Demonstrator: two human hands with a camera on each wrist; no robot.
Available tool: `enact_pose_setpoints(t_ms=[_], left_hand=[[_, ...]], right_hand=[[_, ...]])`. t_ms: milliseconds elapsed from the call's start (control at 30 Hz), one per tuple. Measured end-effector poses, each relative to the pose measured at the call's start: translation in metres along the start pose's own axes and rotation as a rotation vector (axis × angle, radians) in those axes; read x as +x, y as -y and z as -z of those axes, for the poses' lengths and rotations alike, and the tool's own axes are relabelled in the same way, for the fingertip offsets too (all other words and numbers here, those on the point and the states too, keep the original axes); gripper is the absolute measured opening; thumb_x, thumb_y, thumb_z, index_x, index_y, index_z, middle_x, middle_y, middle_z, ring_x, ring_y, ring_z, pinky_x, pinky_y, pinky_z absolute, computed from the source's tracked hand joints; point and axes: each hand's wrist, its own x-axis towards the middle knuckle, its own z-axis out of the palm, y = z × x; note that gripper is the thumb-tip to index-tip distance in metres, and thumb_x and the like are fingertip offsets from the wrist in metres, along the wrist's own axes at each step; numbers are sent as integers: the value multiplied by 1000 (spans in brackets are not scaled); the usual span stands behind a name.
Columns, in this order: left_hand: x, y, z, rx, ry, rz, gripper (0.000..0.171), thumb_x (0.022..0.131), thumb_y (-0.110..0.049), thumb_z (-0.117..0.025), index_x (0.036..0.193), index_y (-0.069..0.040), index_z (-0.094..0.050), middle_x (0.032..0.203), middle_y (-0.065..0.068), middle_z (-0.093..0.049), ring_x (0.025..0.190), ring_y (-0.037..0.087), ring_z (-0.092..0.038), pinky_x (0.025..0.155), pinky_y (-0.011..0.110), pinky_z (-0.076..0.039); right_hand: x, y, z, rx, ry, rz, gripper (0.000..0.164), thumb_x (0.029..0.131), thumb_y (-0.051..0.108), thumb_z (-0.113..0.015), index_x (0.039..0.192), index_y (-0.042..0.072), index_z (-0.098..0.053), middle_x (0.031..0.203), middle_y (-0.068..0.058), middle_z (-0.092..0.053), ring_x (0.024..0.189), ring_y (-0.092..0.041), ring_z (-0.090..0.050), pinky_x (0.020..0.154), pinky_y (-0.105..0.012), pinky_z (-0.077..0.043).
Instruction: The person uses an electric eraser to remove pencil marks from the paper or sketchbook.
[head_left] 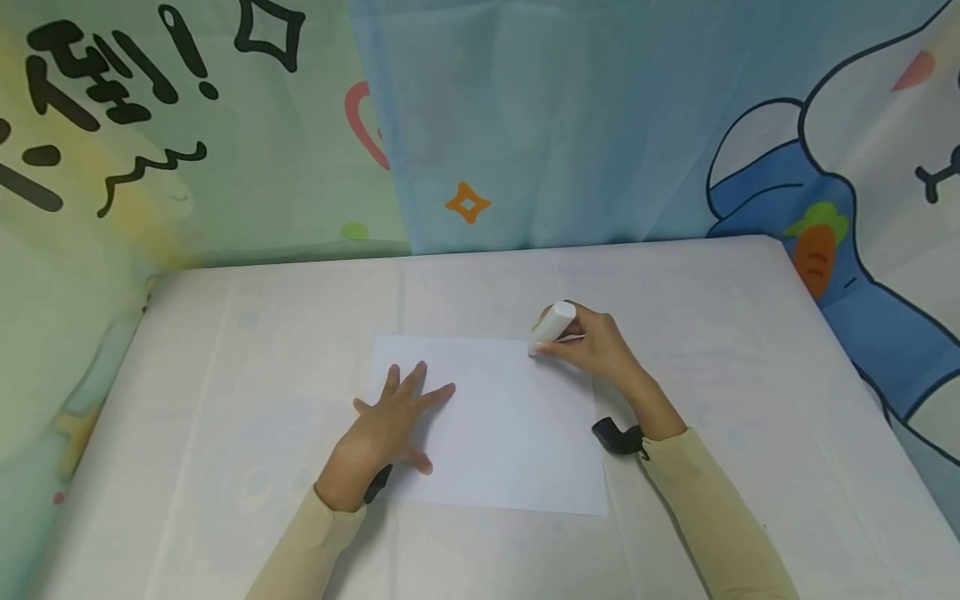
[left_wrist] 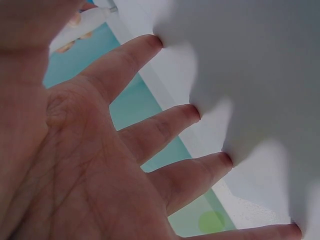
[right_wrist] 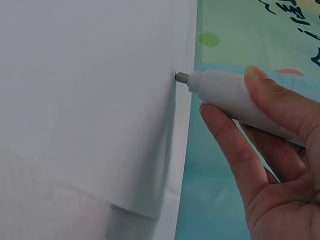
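A blank white sheet of paper lies on the white-covered table. My left hand rests over its left side with the fingers spread wide; in the left wrist view the fingertips meet the paper. My right hand pinches a thick white pen between thumb and fingers, near the sheet's far right corner. The right wrist view shows the pen's short grey metal tip right at the paper, close to its far edge. The pen's barrel leans, its blunt end raised.
The table has a white cloth with faint creases. Behind it hangs a printed curtain in green and blue, with a cartoon rabbit at the right. A black wrist-camera mount juts inward from the right wrist over the sheet's right edge.
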Motion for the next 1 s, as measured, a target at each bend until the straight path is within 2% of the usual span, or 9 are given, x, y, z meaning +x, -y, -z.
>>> enact_pose_setpoints(t_ms=[133,367,633,833,1000], left_hand=[[0,0,0,-8,2,2,104,59,-27,-93,150,-24,-41,161,16,-19,146,47,-10,91,81,-30],[0,0,1,-19,4,3,104,59,-26,-93,150,-24,-41,161,16,-18,146,47,-9,91,81,-29],[2,1,-1,-38,10,9,104,60,-25,-93,149,-25,-41,161,15,-17,147,46,-8,92,82,-26],[3,1,-1,-42,11,10,104,60,-25,-93,150,-26,-40,162,15,-16,147,46,-7,93,82,-26],[3,1,-1,-41,11,9,104,60,-25,-93,150,-26,-40,162,14,-16,147,46,-7,93,82,-26]], right_hand=[[0,1,0,-6,-12,-11,39,73,-5,-82,106,-9,-61,102,-28,-68,89,-40,-71,73,-27,-57],[0,0,0,1,8,-13,38,73,-6,-81,105,-10,-62,99,-28,-69,88,-40,-70,71,-15,-53],[-1,-1,0,-26,-28,-4,37,72,-7,-81,103,-8,-62,98,-26,-69,85,-40,-71,69,-12,-51],[-1,1,0,-23,-10,-15,37,72,-7,-81,104,-10,-61,99,-29,-69,87,-42,-70,70,-15,-53],[-1,2,0,-44,-21,-3,37,72,-6,-82,103,-10,-62,98,-28,-69,85,-42,-71,70,-24,-57]])
